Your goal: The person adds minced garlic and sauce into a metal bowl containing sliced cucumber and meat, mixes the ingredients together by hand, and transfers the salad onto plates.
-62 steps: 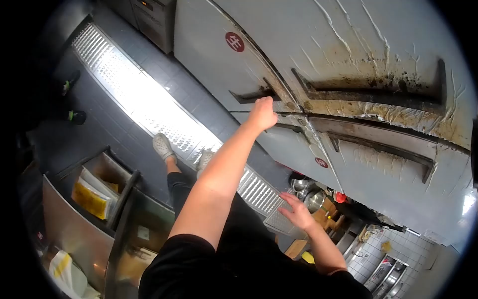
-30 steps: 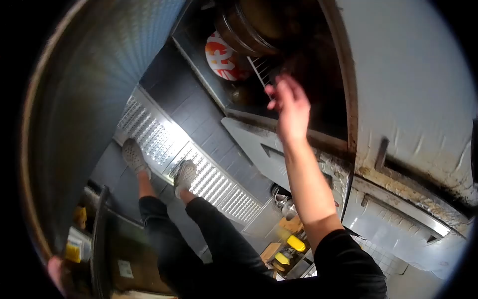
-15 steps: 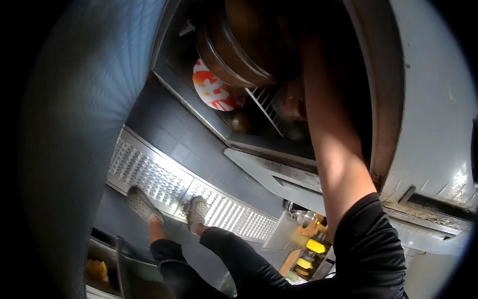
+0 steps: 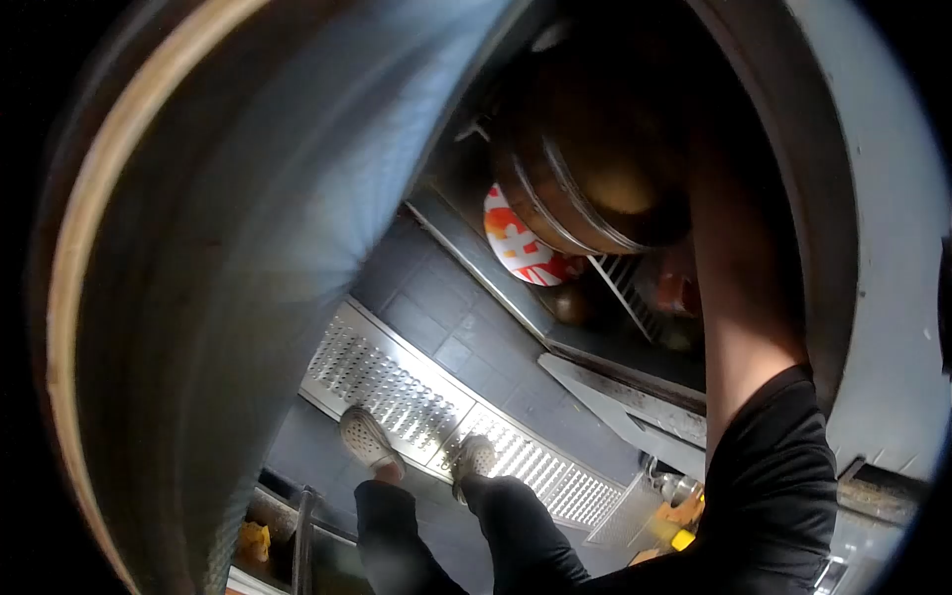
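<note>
My right forearm reaches up into the dark inside of a refrigerator-like cabinet. The hand at its end is lost in shadow, so its fingers and anything in them are hidden. Beside the arm is a large round metal vessel with ridged bands, tilted in this view. Below it sits a round white container with red and orange print. A wire shelf and a blurred reddish package lie near the forearm. My left hand is out of view.
A blue-grey panel with a pale curved edge fills the left side. My feet in perforated clogs stand by a metal floor grating. Yellow items are at lower right, and an open bin-like compartment at lower left.
The view has shifted, so the cabinet, vessel and floor appear farther right and lower. More of the left panel's edge shows. My right arm is still inside the cabinet.
</note>
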Motion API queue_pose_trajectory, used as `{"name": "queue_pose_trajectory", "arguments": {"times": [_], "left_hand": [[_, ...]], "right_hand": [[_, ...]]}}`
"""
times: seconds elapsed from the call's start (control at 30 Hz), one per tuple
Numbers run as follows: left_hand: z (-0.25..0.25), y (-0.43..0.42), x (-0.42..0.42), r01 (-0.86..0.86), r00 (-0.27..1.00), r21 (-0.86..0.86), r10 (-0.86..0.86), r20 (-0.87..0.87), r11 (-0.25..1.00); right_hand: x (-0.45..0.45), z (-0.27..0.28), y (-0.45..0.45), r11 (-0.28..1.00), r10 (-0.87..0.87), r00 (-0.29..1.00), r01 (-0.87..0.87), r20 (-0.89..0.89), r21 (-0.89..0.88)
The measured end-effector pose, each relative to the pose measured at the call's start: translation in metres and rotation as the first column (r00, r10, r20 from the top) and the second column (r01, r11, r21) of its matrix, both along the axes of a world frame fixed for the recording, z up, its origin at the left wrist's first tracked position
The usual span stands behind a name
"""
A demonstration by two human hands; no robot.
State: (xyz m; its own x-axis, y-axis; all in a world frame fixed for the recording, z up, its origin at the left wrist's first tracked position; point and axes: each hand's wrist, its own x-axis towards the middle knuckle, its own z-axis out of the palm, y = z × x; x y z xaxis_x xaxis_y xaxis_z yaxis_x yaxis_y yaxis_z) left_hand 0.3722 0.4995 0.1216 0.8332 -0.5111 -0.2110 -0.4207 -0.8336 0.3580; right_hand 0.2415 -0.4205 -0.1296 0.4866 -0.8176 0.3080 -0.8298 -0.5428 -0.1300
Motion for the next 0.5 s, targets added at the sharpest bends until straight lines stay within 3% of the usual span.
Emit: {"name": "queue_pose_trajectory", "arguments": {"times": [0.03,0.1,0.17,0.27,0.4,0.43,0.5], "left_hand": [[-0.010,-0.003,0.008,0.246,0.969,-0.164,-0.246,0.020,0.955],[0.015,-0.012,-0.004,0.349,0.916,0.286,-0.389,0.096,0.892],[0.021,-0.040,-0.009,0.264,0.926,0.405,-0.348,0.148,0.876],[0.014,-0.035,-0.011,0.232,0.957,0.314,-0.274,0.097,0.921],[0.000,0.006,-0.026,0.159,0.985,0.364,-0.172,0.005,0.918],[-0.001,-0.007,-0.030,0.149,0.987,0.306,-0.160,0.009,0.940],[0.004,-0.098,-0.016,0.190,0.981,-0.076,-0.193,-0.031,0.979]], "right_hand": [[0.000,0.003,0.005,1.000,-0.005,1.000,0.004,0.013,0.009],[-0.008,0.002,0.006,1.000,-0.011,0.999,0.010,0.050,0.029],[-0.010,0.005,0.014,0.999,-0.023,0.996,0.019,0.083,0.050],[-0.023,0.004,0.018,0.995,-0.038,0.988,0.023,0.150,0.095],[-0.044,0.004,0.033,0.980,-0.091,0.959,0.038,0.268,0.195],[-0.049,0.004,0.037,0.974,-0.109,0.943,0.038,0.313,0.223],[-0.063,0.006,0.055,0.949,-0.155,0.893,0.015,0.422,0.316]]}}
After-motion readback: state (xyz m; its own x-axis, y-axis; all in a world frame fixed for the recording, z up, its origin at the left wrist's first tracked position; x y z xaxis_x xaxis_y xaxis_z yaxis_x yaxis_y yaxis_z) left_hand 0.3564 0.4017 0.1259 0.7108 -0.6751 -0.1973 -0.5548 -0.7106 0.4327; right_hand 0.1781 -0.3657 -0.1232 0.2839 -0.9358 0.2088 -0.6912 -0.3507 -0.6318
